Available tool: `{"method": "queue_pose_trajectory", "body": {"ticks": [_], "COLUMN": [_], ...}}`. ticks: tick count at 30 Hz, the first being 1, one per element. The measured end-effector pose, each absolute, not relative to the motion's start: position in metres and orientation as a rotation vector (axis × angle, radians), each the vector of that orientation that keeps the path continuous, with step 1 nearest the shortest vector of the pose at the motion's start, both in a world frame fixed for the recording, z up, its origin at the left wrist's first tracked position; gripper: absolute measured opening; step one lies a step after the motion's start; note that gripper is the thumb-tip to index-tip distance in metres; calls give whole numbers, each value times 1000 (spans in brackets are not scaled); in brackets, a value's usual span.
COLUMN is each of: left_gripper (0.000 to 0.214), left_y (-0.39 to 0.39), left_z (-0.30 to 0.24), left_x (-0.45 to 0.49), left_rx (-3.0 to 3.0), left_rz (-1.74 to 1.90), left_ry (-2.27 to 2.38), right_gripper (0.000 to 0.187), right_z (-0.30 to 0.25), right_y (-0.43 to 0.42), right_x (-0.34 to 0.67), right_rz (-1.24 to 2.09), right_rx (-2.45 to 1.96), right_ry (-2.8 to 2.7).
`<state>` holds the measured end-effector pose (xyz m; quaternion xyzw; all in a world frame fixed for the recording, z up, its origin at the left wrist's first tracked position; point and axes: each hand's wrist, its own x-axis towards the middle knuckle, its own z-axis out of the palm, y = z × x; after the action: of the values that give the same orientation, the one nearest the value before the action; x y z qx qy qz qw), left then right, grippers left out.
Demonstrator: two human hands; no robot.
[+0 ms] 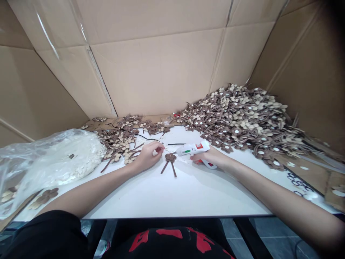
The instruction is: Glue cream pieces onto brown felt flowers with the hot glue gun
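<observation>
A brown flower (170,157) with two strips trailing towards me lies on the white table (151,196), between my hands. My right hand (208,157) grips a white hot glue gun (192,148) with orange and green parts. Its nozzle points left, close above the flower's edge. Just left of the flower is my left hand (150,155), thumb and forefinger pinched together. Whatever is in that pinch is too small to make out. A dark cord (176,144) lies behind the gun.
A large heap of brown and cream flowers (237,115), many with white dots, rises at the back right. A smaller pile (121,142) lies at the back left, beside a clear plastic bag (67,154) of white discs. Cardboard walls (161,72) enclose the table's back and sides.
</observation>
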<state>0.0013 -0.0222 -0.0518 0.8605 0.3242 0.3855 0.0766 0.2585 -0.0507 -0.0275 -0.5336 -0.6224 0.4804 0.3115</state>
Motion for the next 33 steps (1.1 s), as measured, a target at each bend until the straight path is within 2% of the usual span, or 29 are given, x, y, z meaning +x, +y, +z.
{"method": "queue_pose_trajectory", "body": {"ticks": [13,33], "left_gripper": [14,18], "left_y": [-27,-31], "left_z": [-48,-44], "left_x": [5,12], "left_rx": [2485,2384], "left_rz": [1163,968], "left_ry": [983,1050], "right_gripper": [9,10], "right_z": [-30,-29], "right_y": [-50,-50], "right_x": [260,259], "right_rz": [1267,1259], "right_rx": [-1410,-1386], "right_ry": [-1658,-1651]}}
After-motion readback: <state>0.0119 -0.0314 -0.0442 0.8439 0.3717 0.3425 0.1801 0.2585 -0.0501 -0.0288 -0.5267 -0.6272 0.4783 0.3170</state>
